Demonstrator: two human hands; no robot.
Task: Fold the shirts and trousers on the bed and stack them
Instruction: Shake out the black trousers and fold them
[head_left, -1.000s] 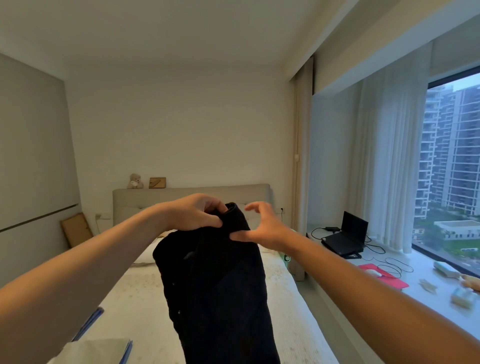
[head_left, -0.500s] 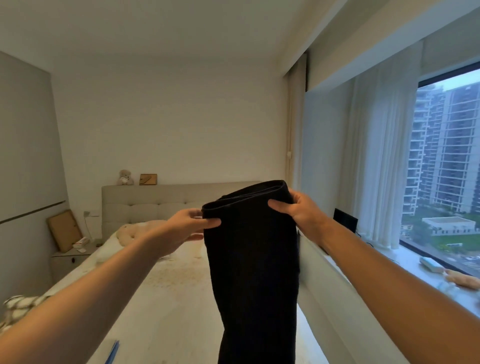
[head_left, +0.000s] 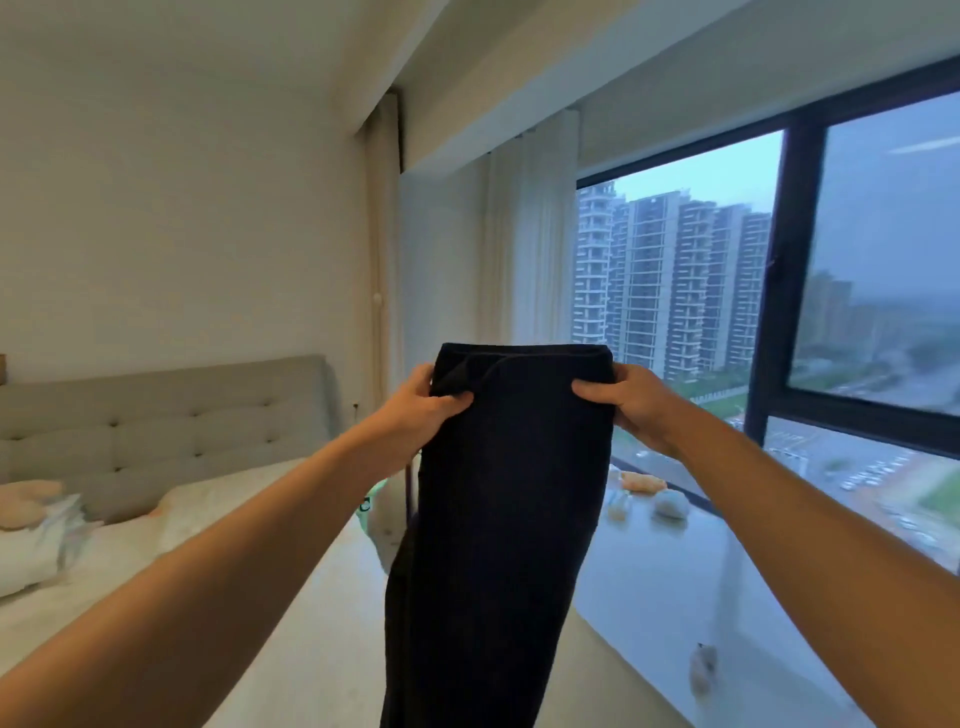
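Above the bed, both hands' fingers clamp dark trousers, hiding the windowsill partly.

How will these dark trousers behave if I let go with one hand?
The dark trousers hang limp below both hands, so they would probably flop and swing toward whichever hand, left hand or right hand, keeps gripping. Nothing suggests stiffness.

Soft grey daylight, slightly smeared frame.
Light pours in from the window on the right — overcast, no hard shadows — leaving the trousers a near-featureless dark mass. Motion blur softens the pillows and the windowsill; wide-angle bending curves the window frame and ceiling lines toward the edges.
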